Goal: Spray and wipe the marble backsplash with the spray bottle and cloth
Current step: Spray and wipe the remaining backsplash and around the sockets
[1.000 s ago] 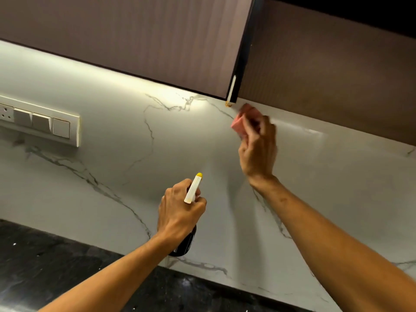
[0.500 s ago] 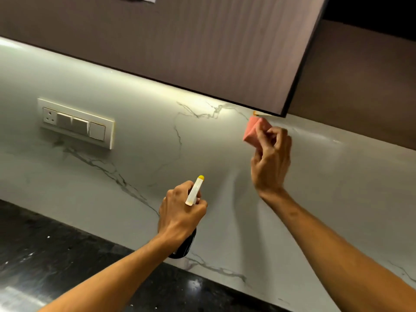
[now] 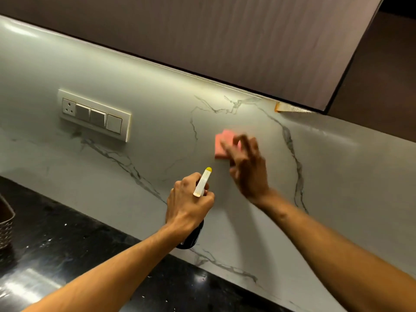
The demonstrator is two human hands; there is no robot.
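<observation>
The white marble backsplash (image 3: 157, 172) with grey veins fills the middle of the view. My right hand (image 3: 247, 170) presses a folded pink cloth (image 3: 222, 147) flat against the marble at the centre; the hand is blurred by motion. Just below and left of it, my left hand (image 3: 189, 206) grips a dark spray bottle (image 3: 191, 238) by its neck. The bottle's white nozzle with a yellow tip (image 3: 203, 180) points up and toward the wall, close to the cloth.
A white switch and socket plate (image 3: 94, 114) is mounted on the marble at the left. Brown wall cabinets (image 3: 202, 37) overhang the top. A black stone counter (image 3: 67, 255) runs below, with a metal container (image 3: 5, 226) at its left edge.
My right hand has swept the pink cloth down and left from the cabinet's underside to the middle of the marble. The left hand and bottle have barely moved. The view has shifted left.
</observation>
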